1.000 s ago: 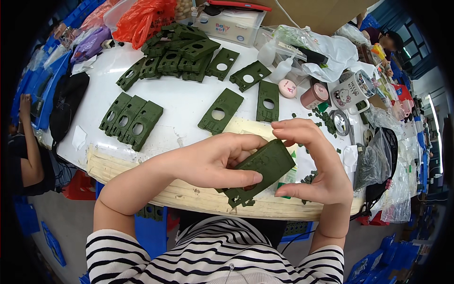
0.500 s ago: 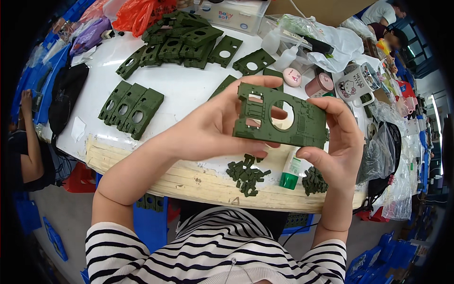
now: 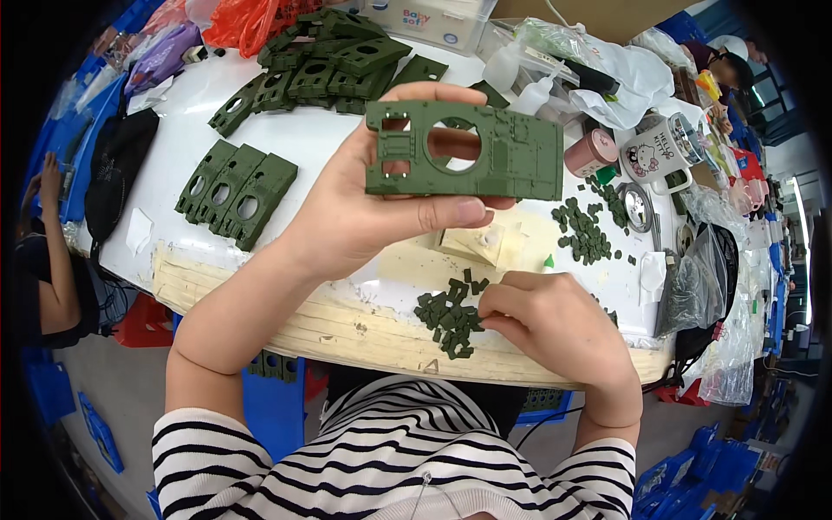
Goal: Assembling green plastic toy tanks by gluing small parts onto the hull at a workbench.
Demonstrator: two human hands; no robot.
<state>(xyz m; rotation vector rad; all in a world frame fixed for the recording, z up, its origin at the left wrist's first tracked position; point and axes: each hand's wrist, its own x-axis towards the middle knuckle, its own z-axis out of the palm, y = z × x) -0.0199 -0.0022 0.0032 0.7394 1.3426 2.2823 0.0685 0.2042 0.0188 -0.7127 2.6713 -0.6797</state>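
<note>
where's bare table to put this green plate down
Bare white table lies between the three-plate row and the back plate heap, beside the left hand. Crowded: small-parts pile by the right hand, and the mug side.

The green panel (image 3: 464,149) looks like matt moulded plastic, as do the small green pieces (image 3: 449,317) (equally dull). The table (image 3: 295,147) top is smooth and white, its near edge wrapped in rough cream paper tape; far right, a glossy mug (image 3: 660,147).

Dark-green plate (image 3: 511,160), black-and-white striped shirt (image 3: 416,459).
</note>
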